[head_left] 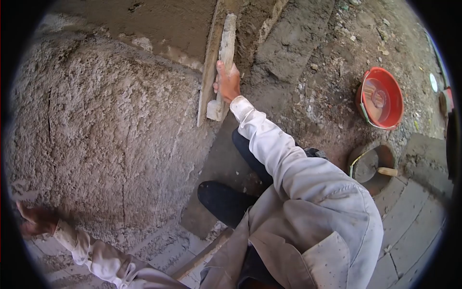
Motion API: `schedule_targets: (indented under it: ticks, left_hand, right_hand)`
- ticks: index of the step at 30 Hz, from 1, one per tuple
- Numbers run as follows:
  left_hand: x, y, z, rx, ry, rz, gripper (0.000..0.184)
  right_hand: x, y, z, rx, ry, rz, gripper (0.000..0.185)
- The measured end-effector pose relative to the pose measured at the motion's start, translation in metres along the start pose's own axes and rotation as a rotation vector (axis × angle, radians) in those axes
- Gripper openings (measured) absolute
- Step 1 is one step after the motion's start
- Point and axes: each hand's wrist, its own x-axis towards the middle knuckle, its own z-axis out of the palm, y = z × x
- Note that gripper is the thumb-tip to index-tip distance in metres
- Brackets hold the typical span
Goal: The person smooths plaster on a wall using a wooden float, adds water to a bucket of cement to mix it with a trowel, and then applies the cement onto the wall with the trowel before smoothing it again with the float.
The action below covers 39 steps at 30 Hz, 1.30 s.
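My right hand (228, 81) is closed around the handle of a long wooden plastering float (208, 91), at the upper middle of the head view. The float's board lies along the edge of a strip of wet, dark mortar (168, 21). Left of the float is a rough, grey plastered surface (110, 125). At the far lower left, my left hand (37, 219) is beside that rough surface, with its fingers apart and nothing visible in it. Part of this hand lies in shadow near the edge of the view.
A red bucket (400, 101) with murky water stands on the rubble-strewn ground (332, 72) at right. Below it is a dark round bucket (391, 156) with a wooden-handled tool (387, 171) in it. Grey paving slabs (409, 216) lie at lower right.
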Motion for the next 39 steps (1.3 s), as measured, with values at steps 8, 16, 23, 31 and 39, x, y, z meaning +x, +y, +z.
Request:
schedule_targets:
  ticks: [8,16,23,31,39]
  left_hand:
    - [-0.009,0.051,0.023,0.395,-0.091,0.173,0.061]
    - [-0.011,0.143,0.062,0.657,-0.111,0.267,0.086]
    - [-0.012,0.137,0.059,0.623,-0.084,0.218,0.089]
    - [-0.011,0.131,0.054,0.62,-0.077,0.251,0.075]
    - [-0.012,0.134,0.055,0.622,-0.084,0.219,0.074]
  right_hand:
    - [-0.004,0.021,-0.009,-0.014,0.021,0.001,0.033]
    - [-0.024,0.073,-0.024,0.074,0.146,0.182,0.04]
    - [-0.061,0.089,-0.003,0.286,0.121,0.316,0.042]
    - [-0.13,0.033,0.062,0.326,-0.098,0.261,0.036]
    - [-0.157,-0.109,0.141,-0.081,-0.375,-0.118,0.043]
